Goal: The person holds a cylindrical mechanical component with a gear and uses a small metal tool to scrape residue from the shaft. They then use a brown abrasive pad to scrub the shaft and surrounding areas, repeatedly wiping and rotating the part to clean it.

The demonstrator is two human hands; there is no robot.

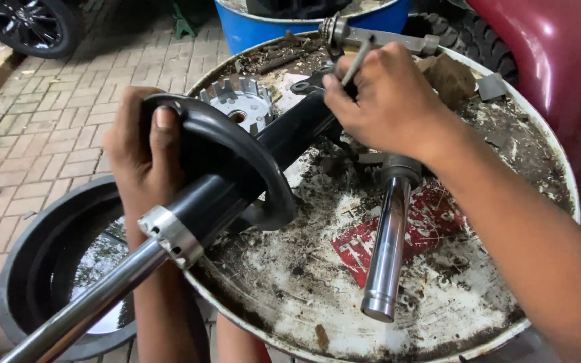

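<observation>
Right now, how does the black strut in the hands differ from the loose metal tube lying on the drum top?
The black strut is painted black with a wide spring seat and a shiny rod; the metal tube is bare, plain steel. The left hand and right hand hold the strut tilted, while the tube lies flat on the drum top. Both are long cylinders.

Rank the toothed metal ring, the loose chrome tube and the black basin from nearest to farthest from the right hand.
From the right hand, in the head view:
1. Loose chrome tube: its top sits just under the hand, on the drum lid.
2. Toothed metal ring: off to the left.
3. Black basin: lower left, on the paving.
</observation>
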